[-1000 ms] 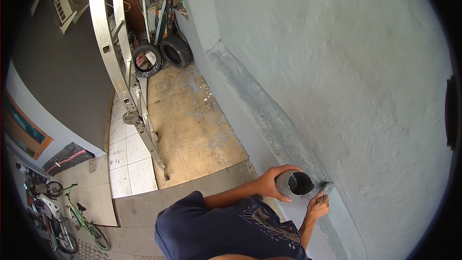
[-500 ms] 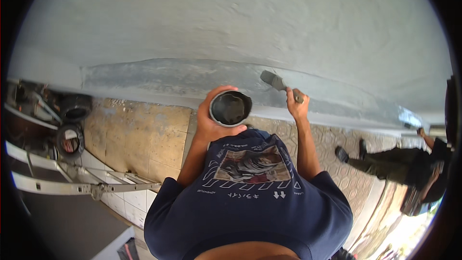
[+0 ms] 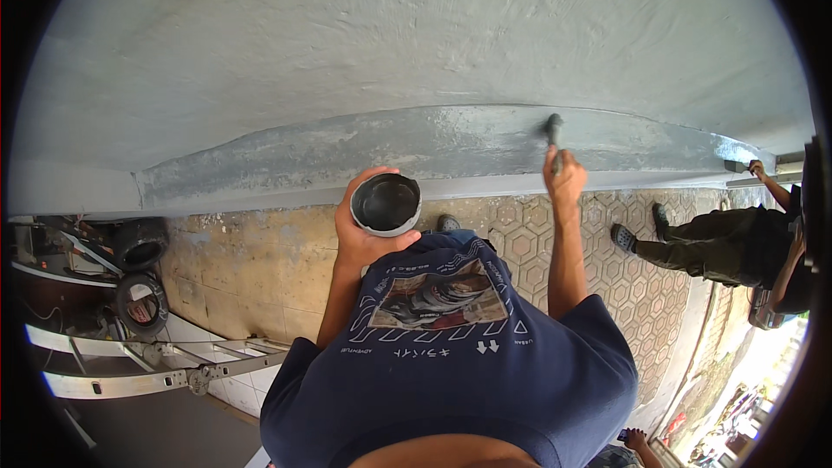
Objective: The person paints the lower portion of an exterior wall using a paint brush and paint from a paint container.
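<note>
My left hand (image 3: 357,243) is wrapped round a grey cup (image 3: 409,227) with dark paint (image 3: 386,201) inside, held in front of my chest. In my right hand (image 3: 565,180), the handle of a paintbrush (image 3: 555,132) is gripped, its bristles against the grey band (image 3: 416,143) along the lower wall. The bristles are a little blurred. The band looks patchy, darker grey in places, and lies below the paler wall surface (image 3: 416,35).
An aluminium ladder (image 3: 165,377) lies at the left, near two tyres (image 3: 141,304). At the right a co-worker (image 3: 737,251) holds a brush (image 3: 735,165) to the same band. Patterned paving (image 3: 598,269) covers the floor; another person's hand (image 3: 637,438) shows at lower right.
My right hand has moved right along the band with the paintbrush, which now points up the wall. The cup has shifted slightly left and tilted. The view has turned a little.
</note>
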Available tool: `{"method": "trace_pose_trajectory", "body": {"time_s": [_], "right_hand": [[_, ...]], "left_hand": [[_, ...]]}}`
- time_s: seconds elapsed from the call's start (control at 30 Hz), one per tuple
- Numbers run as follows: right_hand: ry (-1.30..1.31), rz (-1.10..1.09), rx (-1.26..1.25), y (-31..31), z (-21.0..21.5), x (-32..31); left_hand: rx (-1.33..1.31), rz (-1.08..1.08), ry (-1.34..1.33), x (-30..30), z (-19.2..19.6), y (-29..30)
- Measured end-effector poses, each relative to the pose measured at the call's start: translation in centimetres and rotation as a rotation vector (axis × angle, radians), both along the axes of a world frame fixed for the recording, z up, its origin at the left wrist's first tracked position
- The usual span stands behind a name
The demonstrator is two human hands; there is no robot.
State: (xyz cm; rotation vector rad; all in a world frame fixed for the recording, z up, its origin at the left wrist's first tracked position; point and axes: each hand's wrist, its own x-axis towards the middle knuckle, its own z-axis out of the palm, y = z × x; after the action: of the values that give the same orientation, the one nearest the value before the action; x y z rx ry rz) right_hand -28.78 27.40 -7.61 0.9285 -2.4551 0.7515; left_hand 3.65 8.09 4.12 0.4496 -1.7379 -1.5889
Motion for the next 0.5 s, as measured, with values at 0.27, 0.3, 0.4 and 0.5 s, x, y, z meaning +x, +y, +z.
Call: {"method": "trace_pose_trajectory", "body": {"time_s": [0.27,0.3,0.4,0.5], "right_hand": [[-0.034,0.535,-0.101,-15.1,-3.4,15.9],[-0.040,0.521,-0.097,-15.6,-3.3,16.6],[-0.107,0.609,-0.104,-15.2,-2.1,17.5],[-0.258,0.429,-0.235,-10.2,-1.7,14.3]], "left_hand": [[-0.040,-0.128,-0.001,1.0,1.5,-3.2],[-0.072,-0.136,0.003,1.2,1.3,-3.5],[-0.041,-0.149,-0.020,2.0,0.6,-4.1],[0.034,-0.134,0.005,2.9,0.2,-4.4]]}}
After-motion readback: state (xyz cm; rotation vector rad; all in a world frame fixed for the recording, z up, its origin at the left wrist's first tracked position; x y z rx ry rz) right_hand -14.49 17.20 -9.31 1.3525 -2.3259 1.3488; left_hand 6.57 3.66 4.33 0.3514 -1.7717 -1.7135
